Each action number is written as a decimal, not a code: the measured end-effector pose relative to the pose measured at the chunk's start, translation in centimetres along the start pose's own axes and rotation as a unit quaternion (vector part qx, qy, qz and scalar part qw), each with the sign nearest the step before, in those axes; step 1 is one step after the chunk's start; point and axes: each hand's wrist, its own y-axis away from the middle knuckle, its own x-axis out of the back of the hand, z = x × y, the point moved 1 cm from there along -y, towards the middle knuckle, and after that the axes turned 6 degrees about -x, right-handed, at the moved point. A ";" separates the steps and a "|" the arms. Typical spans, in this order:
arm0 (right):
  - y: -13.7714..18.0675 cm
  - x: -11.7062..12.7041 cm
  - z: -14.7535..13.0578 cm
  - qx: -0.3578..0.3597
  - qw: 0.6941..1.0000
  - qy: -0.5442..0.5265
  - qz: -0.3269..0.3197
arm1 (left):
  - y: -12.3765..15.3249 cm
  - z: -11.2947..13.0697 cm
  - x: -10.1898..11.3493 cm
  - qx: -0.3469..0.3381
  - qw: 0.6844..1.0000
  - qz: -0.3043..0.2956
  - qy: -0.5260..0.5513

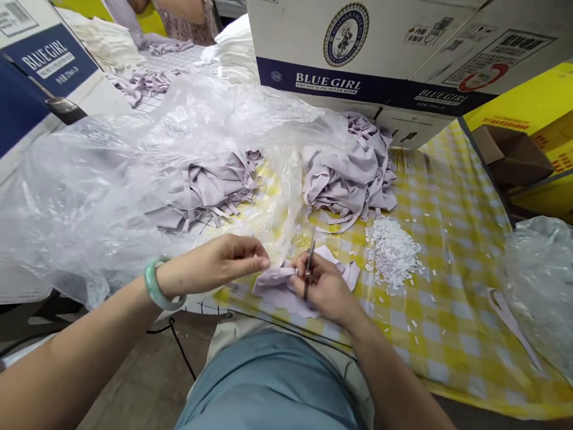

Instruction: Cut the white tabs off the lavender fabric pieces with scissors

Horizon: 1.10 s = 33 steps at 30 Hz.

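Note:
My right hand (329,292) is closed around slim dark metal thread snips (309,263), their tip pointing away from me. Its fingertips also pinch a lilac fabric piece (286,292) lying at the table's front edge. My left hand (235,257), with a green bangle at the wrist, hovers just left of that cloth. Its thumb and fingers are pressed together; whatever they hold, if anything, is too small to make out. Beyond my right hand lies a heap of lilac garments with straps (349,173). More lilac pieces (219,185) sit at left, partly under clear plastic.
A pile of small white slips (394,251) lies on the yellow checked tablecloth (452,286). Large clear plastic sheeting (111,161) covers the left side. Beer cartons (331,71) stand at the back. A plastic bag (541,280) is at right. Another person's arm (188,9) shows at the top.

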 end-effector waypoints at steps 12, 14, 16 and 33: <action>-0.3 3.9 -5.9 0.134 0.975 0.158 -0.077 | -1.3 0.6 -2.8 0.019 0.939 -0.084 0.332; -0.4 4.1 -6.4 0.143 0.972 0.167 -0.082 | -1.7 0.4 -3.2 0.036 0.927 -0.050 0.369; -0.5 4.3 -6.8 0.149 0.970 0.168 -0.089 | -2.0 0.3 -3.4 0.036 0.920 -0.044 0.388; 0.2 -0.2 -0.6 0.092 0.980 -0.076 0.157 | -3.1 2.4 -4.1 -0.022 0.913 0.067 0.401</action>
